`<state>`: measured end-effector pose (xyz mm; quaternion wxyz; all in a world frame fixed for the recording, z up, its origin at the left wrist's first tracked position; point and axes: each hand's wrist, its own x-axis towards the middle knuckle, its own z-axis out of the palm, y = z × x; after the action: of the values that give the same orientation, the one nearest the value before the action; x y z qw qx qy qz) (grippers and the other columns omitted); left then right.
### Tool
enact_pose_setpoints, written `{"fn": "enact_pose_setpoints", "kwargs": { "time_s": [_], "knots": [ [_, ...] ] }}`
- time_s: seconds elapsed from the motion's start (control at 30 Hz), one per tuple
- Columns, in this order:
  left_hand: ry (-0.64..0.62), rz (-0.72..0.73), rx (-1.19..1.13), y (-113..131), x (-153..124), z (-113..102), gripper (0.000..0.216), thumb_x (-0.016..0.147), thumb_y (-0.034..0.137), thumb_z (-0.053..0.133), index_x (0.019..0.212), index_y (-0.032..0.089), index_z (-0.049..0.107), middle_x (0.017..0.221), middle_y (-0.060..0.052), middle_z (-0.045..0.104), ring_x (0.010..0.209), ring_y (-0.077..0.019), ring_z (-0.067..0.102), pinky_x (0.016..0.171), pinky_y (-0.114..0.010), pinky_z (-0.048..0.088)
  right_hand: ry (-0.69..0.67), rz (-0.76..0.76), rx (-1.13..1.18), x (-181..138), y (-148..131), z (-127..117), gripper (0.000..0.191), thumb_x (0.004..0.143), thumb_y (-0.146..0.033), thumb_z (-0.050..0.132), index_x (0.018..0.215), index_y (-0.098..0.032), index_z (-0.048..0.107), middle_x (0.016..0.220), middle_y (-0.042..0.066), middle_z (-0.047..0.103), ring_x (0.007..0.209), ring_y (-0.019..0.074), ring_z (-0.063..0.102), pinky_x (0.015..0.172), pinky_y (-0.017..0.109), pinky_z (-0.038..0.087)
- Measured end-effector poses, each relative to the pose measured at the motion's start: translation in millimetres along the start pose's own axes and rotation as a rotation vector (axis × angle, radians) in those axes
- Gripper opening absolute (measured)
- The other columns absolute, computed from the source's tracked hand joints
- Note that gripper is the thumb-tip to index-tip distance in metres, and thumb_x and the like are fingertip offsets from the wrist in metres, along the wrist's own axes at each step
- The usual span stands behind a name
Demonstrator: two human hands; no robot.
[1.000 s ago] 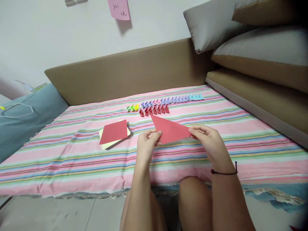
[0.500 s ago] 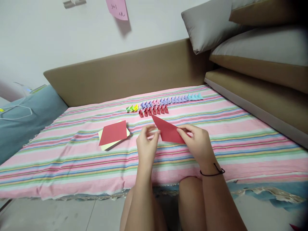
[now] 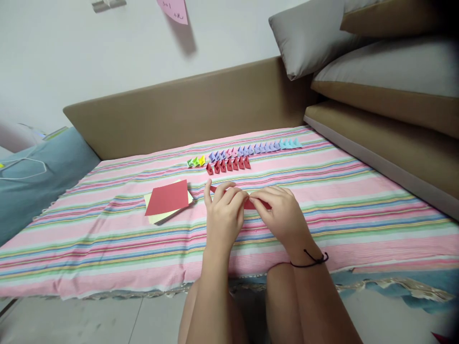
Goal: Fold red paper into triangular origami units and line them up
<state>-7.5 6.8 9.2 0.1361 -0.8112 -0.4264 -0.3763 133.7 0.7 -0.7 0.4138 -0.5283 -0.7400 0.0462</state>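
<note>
I have the red paper [image 3: 258, 205] pinched between thumb and fingers of my right hand [image 3: 281, 215], and my left hand [image 3: 225, 215] is closed over its other side. My two sets of fingertips meet near the middle, and one finger of the left sticks up. The paper is in front of me over the striped cloth [image 3: 118, 246], mostly hidden behind my fingers, so I cannot tell its full shape.

To the left of my left hand, the cloth bears a pile of pale yellow sheets [image 3: 153, 220], with a loose red sheet [image 3: 167, 197] lying askew on top. Beyond my hands stand seven dark red folded pieces [image 3: 229, 165] in a row. Behind that row runs a longer one, with lilac pieces [image 3: 267, 147], pink pieces [image 3: 232, 153] among them, and light blue pieces [image 3: 290, 144] at its right end. Green pieces [image 3: 192, 162] and a yellow piece [image 3: 202, 160] stand at the left.
</note>
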Motion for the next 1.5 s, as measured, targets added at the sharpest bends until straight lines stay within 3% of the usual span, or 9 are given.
{"fn": "enact_pose_setpoints", "kwargs": {
  "time_s": [0.13,0.47,0.53,0.6,0.73,0.93,1.27,1.4,1.5],
  "knots": [
    [0.036,-0.019,0.021,-10.1,-2.0,-5.3,0.022,0.081,0.01,0.052,0.088,0.026,0.065,0.083,0.001,0.07,0.098,-0.0205,0.059,0.108,-0.05,0.017,-0.02,-0.023,0.021,-0.6,2.7,-3.9,0.019,0.085,-0.016,0.052,0.079,-0.022,0.069,0.083,0.001,0.07,0.08,0.0195,0.06,0.077,0.033,0.039],
    [0.377,-0.255,0.115,-37.2,-9.4,-20.7,0.014,0.084,0.016,0.049,0.089,0.02,0.062,0.089,-0.008,0.065,0.091,-0.023,0.057,0.09,-0.043,0.039,0.074,0.025,-0.034,-7.9,35.8,-20.9,0.018,0.083,-0.017,0.052,0.081,-0.022,0.069,0.085,0.003,0.071,0.082,0.0223,0.062,0.076,0.036,0.042],
    [0.295,-0.143,0.013,-26.7,-6.7,-17.2,0.017,0.084,0.016,0.052,0.097,0.02,0.061,0.1,-0.009,0.065,0.102,-0.0228,0.055,0.093,-0.04,0.038,0.045,0.007,-0.034,-6.6,29.8,-17.2,0.019,0.082,-0.016,0.052,0.081,-0.023,0.069,0.085,0.003,0.071,0.082,0.0218,0.062,0.077,0.036,0.042],
    [0.1,0.014,-0.049,-13.5,-3.3,-10.3,0.023,0.083,0.018,0.054,0.106,0.021,0.059,0.108,-0.007,0.065,0.111,-0.0227,0.052,0.101,-0.042,0.032,0.002,-0.026,-0.034,-4.5,19.7,-12.3,0.018,0.083,-0.016,0.052,0.082,-0.022,0.069,0.085,0.003,0.071,0.081,0.0213,0.062,0.078,0.036,0.041],
    [-0.085,0.059,-0.047,2.8,-0.3,3.1,0.02,0.088,0.015,0.046,0.097,0.022,0.062,0.09,-0.002,0.069,0.098,-0.0184,0.059,0.105,-0.043,0.026,-0.024,-0.041,-0.054,-1.6,4.2,-7.0,0.017,0.083,-0.016,0.053,0.077,-0.02,0.068,0.081,0.003,0.071,0.081,0.0206,0.061,0.078,0.036,0.04],
    [-0.071,-0.009,0.002,-7.3,-3.6,1.0,0.021,0.085,0.011,0.046,0.081,0.022,0.063,0.075,0.0,0.067,0.082,-0.0166,0.06,0.101,-0.041,0.029,-0.004,-0.018,-0.017,-3.5,17.8,-13.9,0.014,0.08,-0.017,0.056,0.077,-0.022,0.069,0.081,0.0,0.071,0.08,0.0195,0.062,0.079,0.035,0.041],
    [-0.024,-0.095,0.053,-29.1,-7.7,-7.1,0.015,0.084,0.013,0.05,0.08,0.021,0.062,0.074,0.0,0.067,0.082,-0.0168,0.058,0.099,-0.041,0.03,0.245,0.088,-0.026,-14.6,45.5,-37.1,0.012,0.08,-0.021,0.057,0.084,-0.02,0.068,0.086,0.003,0.071,0.084,0.0213,0.064,0.077,0.035,0.046],
    [-0.114,-0.042,-0.021,-17.1,-5.7,-1.4,0.019,0.087,0.013,0.047,0.082,0.022,0.063,0.078,0.0,0.068,0.084,-0.0154,0.058,0.101,-0.039,0.029,0.096,-0.007,0.038,-8.0,31.2,-26.3,0.021,0.078,-0.031,0.065,0.096,-0.021,0.068,0.097,0.004,0.07,0.094,0.0235,0.062,0.084,0.037,0.045],
    [-0.125,-0.046,-0.049,-17.2,-6.0,-1.0,0.019,0.088,0.015,0.046,0.083,0.022,0.062,0.078,0.001,0.068,0.083,-0.0144,0.058,0.101,-0.037,0.029,0.019,-0.004,0.037,-6.8,30.8,-19.2,0.01,0.081,-0.026,0.06,0.079,-0.022,0.07,0.082,0.001,0.072,0.082,0.0212,0.064,0.078,0.035,0.046]
  ]
}}
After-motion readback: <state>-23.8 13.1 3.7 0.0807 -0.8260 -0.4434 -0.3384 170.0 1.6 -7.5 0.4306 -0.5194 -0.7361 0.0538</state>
